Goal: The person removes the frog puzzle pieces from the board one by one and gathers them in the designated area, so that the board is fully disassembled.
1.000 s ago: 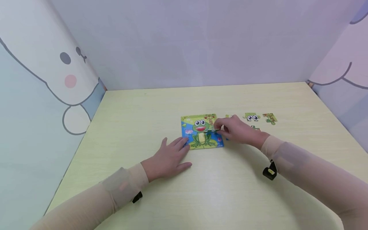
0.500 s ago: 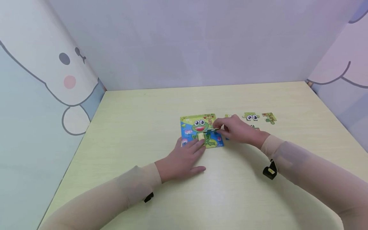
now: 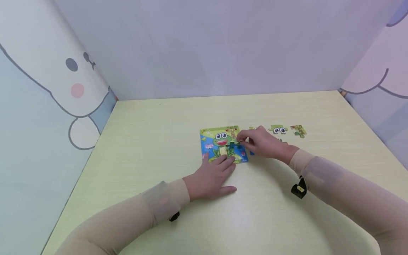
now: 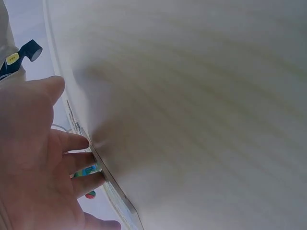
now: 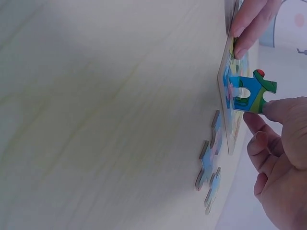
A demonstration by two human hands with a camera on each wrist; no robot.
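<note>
A square frog puzzle board (image 3: pixel 206 140) lies flat on the table, its frog picture facing up. My left hand (image 3: pixel 213 177) rests across the board's lower edge with fingers straight and spread, covering part of the frog's feet. Between thumb and fingers, my right hand (image 3: pixel 262 142) pinches a puzzle piece over the right half of the board. In the right wrist view that puzzle piece (image 5: pixel 256 94) is blue and green with a red spot, tilted up from the board. The left wrist view shows my left palm and fingertips at the board's edge.
Loose pieces lie right of the board: one with the frog's eyes (image 3: pixel 279 130), a brown and green corner piece (image 3: pixel 298 130), and others partly behind my right hand. The pale table (image 3: pixel 153 141) meets a back wall and side walls with cartoon drawings.
My left hand has slid right along the board's lower edge and now covers more of it. The right hand stays nearly in place, still pinching the puzzle piece.
</note>
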